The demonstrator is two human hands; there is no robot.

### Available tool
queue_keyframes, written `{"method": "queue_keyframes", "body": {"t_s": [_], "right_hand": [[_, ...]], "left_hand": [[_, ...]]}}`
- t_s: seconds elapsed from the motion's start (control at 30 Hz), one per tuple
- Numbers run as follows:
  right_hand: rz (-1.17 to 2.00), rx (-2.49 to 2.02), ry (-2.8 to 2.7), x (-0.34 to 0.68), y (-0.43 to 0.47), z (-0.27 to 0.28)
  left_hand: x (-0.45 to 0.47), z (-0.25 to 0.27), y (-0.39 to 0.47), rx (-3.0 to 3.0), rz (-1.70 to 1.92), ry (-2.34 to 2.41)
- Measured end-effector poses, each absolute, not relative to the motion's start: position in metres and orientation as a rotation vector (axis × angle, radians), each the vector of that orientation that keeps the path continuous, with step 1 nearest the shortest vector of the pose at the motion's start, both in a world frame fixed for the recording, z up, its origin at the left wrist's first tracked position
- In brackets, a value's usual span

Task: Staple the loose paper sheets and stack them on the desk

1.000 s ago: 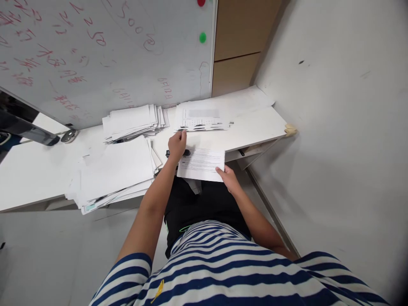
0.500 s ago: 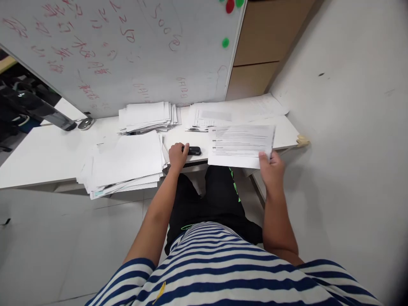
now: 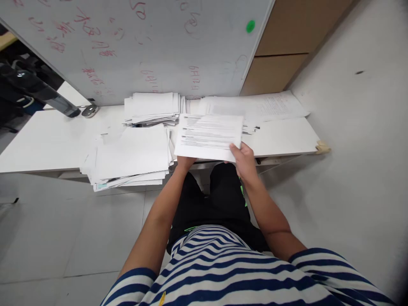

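My right hand grips printed paper by its lower right corner, thumb on top. I cannot tell whether it is one sheet or a few. The paper is held over the front of the white desk. Beneath its lower left edge is my left hand, with only the wrist and back partly visible. Its fingers are hidden, and so is the black stapler. A large pile of white sheets lies to the left of the paper, reaching past the desk's front edge.
Another paper stack stands behind, against the whiteboard. More sheets lie flat at the back right. A computer mouse and a dark see-through bottle are at the left. A wall bounds the right side.
My right hand has carried the printed paper leftward, over my left hand and the stapler. Both were visible half a second ago, with the left hand on the stapler. The view has shifted slightly.
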State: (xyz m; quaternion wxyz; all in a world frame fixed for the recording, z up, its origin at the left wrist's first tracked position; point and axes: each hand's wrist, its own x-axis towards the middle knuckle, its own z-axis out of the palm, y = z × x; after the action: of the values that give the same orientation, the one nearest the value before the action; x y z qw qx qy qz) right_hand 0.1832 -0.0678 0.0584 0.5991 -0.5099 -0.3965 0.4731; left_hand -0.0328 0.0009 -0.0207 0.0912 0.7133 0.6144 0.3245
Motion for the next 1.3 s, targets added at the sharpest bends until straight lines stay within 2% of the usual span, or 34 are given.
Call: {"method": "queue_keyframes", "body": {"t_s": [0.27,0.33,0.4,0.53,0.67,0.73,0.83,0.97,1.3], "right_hand": [[1.443,-1.271,-1.218,0.019,0.138,0.086],[1.398,-1.363,-1.292,-0.004,0.166,0.084],[1.212,-1.509,-1.437,-0.009,0.179,0.076],[0.585,-1.61,-1.852,0.037,0.167,0.047],[0.237,-1.729,-1.906,0.129,0.145,0.028],[0.195,-1.882,-1.911,0.175,0.141,0.024],[0.36,-2.149,-1.973,0.227,0.141,0.018],[0.48,-2.221,-2.059,0.247,0.143,0.014],[0.099,-2.162,-2.255,0.244,0.15,0.024]], "left_hand": [[-0.026,-0.018,-0.004,2.31,0.782,2.012],[-0.026,-0.018,-0.005,2.338,0.77,2.047],[-0.026,-0.018,-0.006,2.357,0.754,2.072],[-0.026,-0.019,-0.008,2.369,0.772,2.08],[-0.028,-0.018,-0.008,2.336,0.828,2.065],[-0.028,-0.018,-0.007,2.332,0.836,2.035],[-0.028,-0.017,-0.006,2.319,0.819,2.009],[-0.027,-0.015,-0.006,2.275,0.814,2.031],[-0.027,-0.015,-0.007,2.274,0.795,2.043]]}}
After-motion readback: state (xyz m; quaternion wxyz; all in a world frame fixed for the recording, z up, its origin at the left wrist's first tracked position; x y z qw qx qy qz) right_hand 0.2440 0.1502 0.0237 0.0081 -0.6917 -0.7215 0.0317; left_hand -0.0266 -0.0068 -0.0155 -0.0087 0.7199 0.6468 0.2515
